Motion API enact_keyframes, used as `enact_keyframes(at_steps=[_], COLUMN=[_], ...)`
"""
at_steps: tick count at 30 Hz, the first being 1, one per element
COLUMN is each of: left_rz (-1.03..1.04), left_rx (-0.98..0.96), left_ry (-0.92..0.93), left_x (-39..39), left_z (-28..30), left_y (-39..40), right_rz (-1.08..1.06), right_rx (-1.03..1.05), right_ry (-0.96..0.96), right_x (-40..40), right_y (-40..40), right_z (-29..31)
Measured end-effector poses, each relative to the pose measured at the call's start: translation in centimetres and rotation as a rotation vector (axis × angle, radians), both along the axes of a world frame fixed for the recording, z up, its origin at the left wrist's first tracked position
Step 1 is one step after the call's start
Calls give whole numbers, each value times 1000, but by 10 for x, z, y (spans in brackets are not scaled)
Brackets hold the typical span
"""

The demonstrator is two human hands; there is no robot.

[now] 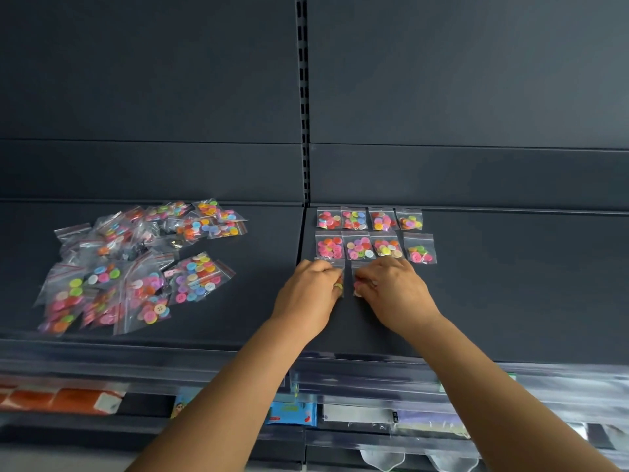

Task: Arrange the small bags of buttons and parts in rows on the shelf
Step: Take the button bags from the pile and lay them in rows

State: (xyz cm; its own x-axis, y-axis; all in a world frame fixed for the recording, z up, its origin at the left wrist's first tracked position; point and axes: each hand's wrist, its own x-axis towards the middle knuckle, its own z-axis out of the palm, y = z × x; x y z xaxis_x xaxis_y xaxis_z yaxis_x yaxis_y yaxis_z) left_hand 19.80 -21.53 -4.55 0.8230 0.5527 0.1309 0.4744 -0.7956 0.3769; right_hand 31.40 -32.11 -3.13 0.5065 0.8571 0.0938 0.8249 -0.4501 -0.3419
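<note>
On the left of the dark grey metal shelf [510,301] we see a loose heap of small clear zip bags filled with bright plastic buttons [136,267], overlapping and lying at all angles; we read this as the unsorted stock, kept to one side so that the right-hand bay stays free for the ordered layout. Across the seam between the two shelf panels, two tidy rows of four clear button bags [371,233] lie flat against the back of the shelf, close side by side, which we judge is done so later rows can be added toward the front edge. Just in front of the second row, our left hand [308,294] reaches in from below with the forearm stretched up and the palm down, its fingers [332,275] curled and pinching a small clear bag of buttons [338,284] at the left end of what looks like a starting third row. Just beside it, our right hand [394,291] mirrors that pose, knuckles up, fingers [366,279] bent and pinching a second small clear bag with a pink button showing [357,286]. The two bags sit near one another, under the first two bags of the row behind, so we judge both are being set down in line. Below the shelf's clear plastic price rail [374,373], an orange packet [61,400] and a blue packet [292,413] lie on a lower shelf.
</note>
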Motion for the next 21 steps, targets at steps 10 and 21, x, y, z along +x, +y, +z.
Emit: enact_keyframes(at_steps=[10,21], left_rz=[-7,182], left_rx=[152,214], left_ry=[-37,-16], left_x=[-26,-132], left_z=[18,30], left_y=[5,66], right_rz=[55,248], right_rx=[26,110], right_ry=[-98,-73], right_x=[-30,-114], right_y=[19,89], right_z=[21,37])
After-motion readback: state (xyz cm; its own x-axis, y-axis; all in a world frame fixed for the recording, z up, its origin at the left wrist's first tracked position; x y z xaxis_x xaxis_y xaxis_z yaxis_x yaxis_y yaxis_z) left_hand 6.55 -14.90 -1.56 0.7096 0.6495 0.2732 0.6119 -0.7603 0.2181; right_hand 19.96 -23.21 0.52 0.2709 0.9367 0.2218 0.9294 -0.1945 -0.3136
